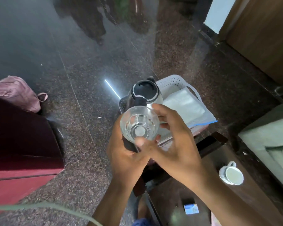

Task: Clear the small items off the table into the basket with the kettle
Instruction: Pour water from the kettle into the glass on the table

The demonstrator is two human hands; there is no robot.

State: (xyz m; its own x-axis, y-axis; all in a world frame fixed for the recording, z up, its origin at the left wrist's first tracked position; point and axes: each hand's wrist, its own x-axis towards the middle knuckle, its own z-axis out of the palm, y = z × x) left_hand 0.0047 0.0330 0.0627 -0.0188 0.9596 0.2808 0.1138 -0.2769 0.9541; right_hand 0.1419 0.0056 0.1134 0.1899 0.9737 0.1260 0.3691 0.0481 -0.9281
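A clear drinking glass [140, 123] is held upright, mouth toward me, just above the near edge of the white perforated basket [171, 82]. My left hand [122, 160] grips it from below, thumb on its near side. My right hand [178, 144] curls its fingers round the glass's right side and rim. In the basket stands a steel kettle [144, 90] with a black lid, beside white plastic packets [186, 105]. On the dark wooden table [219, 201] at the lower right sit a white cup on a saucer [232, 175] and a small blue-white box [191, 208].
The basket stands on a speckled granite floor past the table's far corner. A dark red cabinet [23, 144] is at the left with a pink bag [18, 93] behind it. A grey-green seat [271, 136] borders the table on the right.
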